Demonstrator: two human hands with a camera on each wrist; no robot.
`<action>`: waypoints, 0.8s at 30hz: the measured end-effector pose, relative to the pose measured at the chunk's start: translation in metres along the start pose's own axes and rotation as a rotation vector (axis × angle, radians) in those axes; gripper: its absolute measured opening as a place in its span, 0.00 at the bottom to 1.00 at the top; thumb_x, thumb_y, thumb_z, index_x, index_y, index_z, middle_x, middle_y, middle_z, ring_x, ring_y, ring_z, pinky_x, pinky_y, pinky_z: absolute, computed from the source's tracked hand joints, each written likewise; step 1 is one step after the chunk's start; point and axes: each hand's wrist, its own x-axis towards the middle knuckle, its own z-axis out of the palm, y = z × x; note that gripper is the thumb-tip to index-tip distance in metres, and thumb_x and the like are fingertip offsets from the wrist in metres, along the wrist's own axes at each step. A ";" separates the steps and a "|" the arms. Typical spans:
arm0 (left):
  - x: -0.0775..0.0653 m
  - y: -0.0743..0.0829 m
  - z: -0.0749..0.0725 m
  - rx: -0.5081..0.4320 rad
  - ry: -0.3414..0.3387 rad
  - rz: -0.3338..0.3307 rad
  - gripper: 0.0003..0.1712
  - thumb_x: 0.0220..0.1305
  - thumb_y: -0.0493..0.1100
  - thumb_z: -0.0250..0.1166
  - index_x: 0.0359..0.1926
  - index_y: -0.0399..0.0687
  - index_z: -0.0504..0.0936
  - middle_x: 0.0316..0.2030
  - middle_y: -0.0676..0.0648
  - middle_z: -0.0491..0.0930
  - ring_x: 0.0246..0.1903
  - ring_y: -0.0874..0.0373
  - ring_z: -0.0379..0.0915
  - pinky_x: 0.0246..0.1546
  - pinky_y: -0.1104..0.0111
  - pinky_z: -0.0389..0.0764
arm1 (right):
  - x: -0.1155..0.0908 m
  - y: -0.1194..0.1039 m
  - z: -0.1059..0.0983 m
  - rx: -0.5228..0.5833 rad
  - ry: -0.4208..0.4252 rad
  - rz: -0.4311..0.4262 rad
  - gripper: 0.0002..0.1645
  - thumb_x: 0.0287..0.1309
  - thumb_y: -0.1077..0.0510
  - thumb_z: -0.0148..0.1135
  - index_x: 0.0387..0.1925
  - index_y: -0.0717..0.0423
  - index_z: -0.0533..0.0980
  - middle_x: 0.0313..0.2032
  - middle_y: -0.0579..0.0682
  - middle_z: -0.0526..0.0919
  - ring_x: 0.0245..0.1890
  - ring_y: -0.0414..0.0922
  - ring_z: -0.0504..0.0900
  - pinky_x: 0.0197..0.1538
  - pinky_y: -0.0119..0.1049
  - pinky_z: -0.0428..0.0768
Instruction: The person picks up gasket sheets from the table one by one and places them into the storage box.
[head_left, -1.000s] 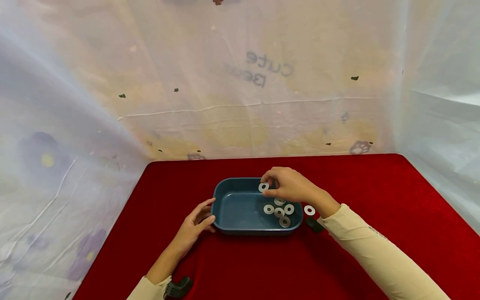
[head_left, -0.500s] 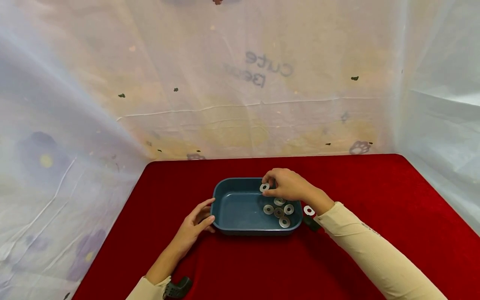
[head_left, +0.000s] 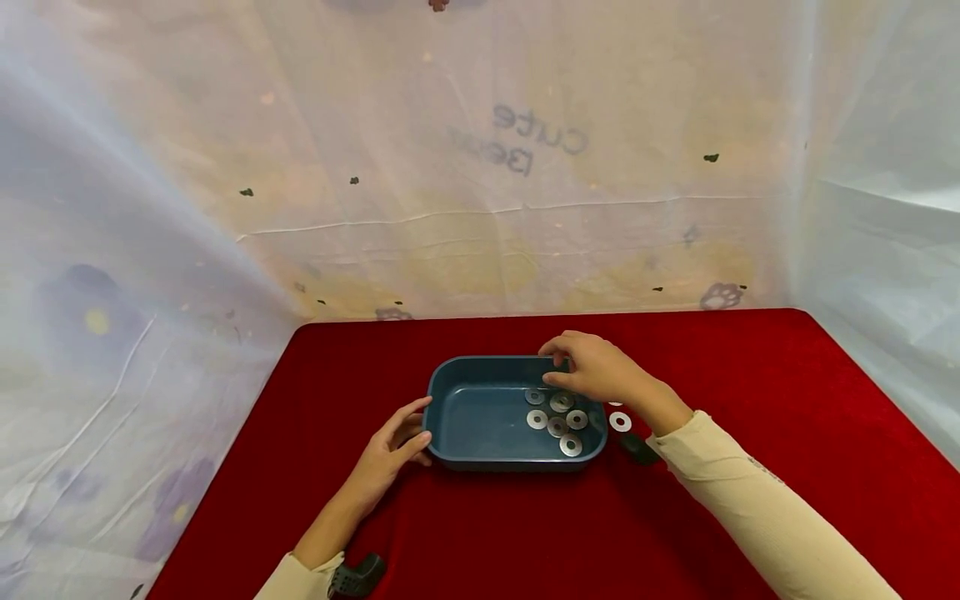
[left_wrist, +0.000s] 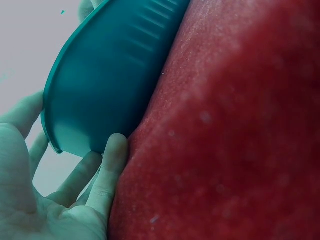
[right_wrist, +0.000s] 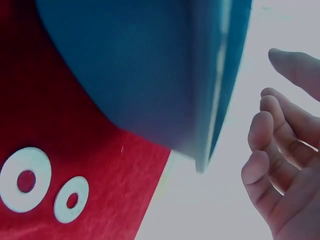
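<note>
A blue rectangular tray sits on red cloth, with several flat metal washers in its right half. My left hand touches the tray's left end, its fingers fairly straight. In the left wrist view, fingertips rest against the outer wall. Over the tray's far right corner hovers my right hand, thumb and fingers apart with nothing between them. The right wrist view also shows that hand holding nothing, beside the tray's rim. One washer lies inside, just left of and below the right fingers.
Outside the tray's right end, a washer lies on the red cloth. Behind it another is partly hidden by the right forearm; the right wrist view shows this second washer. A pale printed sheet hangs behind the table.
The washer that my right hand pinched has been let go and now lies in the tray. That hand has moved slightly right and its fingers have spread. The left hand stays put.
</note>
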 end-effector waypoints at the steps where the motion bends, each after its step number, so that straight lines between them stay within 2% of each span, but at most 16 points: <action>1: 0.000 0.000 0.000 0.001 0.000 -0.001 0.31 0.74 0.41 0.57 0.74 0.52 0.61 0.62 0.34 0.68 0.48 0.59 0.77 0.42 0.64 0.85 | -0.004 0.002 -0.001 0.012 0.019 0.005 0.22 0.60 0.49 0.69 0.54 0.54 0.80 0.40 0.48 0.81 0.31 0.39 0.73 0.38 0.35 0.75; 5: 0.000 -0.001 0.000 0.001 -0.003 -0.004 0.31 0.74 0.41 0.57 0.74 0.52 0.61 0.62 0.34 0.68 0.48 0.58 0.77 0.43 0.64 0.85 | -0.017 0.009 -0.003 0.046 0.069 0.030 0.21 0.59 0.51 0.70 0.52 0.52 0.81 0.37 0.47 0.80 0.29 0.39 0.72 0.37 0.34 0.75; 14: -0.001 -0.003 0.000 -0.001 0.001 -0.001 0.31 0.74 0.41 0.57 0.74 0.52 0.61 0.62 0.34 0.68 0.48 0.59 0.77 0.43 0.64 0.86 | -0.046 0.023 0.001 0.107 0.122 0.067 0.20 0.59 0.54 0.70 0.52 0.53 0.81 0.35 0.44 0.79 0.30 0.40 0.73 0.34 0.31 0.75; 20: 0.000 -0.003 0.000 0.004 0.000 0.003 0.31 0.74 0.40 0.57 0.74 0.53 0.61 0.62 0.34 0.68 0.48 0.59 0.77 0.43 0.64 0.85 | -0.066 0.034 0.008 0.141 0.155 0.133 0.20 0.60 0.53 0.69 0.53 0.52 0.79 0.36 0.45 0.78 0.32 0.42 0.73 0.32 0.30 0.75; 24: 0.001 -0.004 0.000 0.004 0.002 0.002 0.31 0.74 0.40 0.57 0.74 0.54 0.62 0.62 0.35 0.68 0.48 0.59 0.77 0.43 0.64 0.86 | -0.080 0.045 0.018 0.204 0.168 0.188 0.21 0.61 0.53 0.69 0.54 0.53 0.79 0.36 0.45 0.78 0.32 0.44 0.74 0.30 0.30 0.76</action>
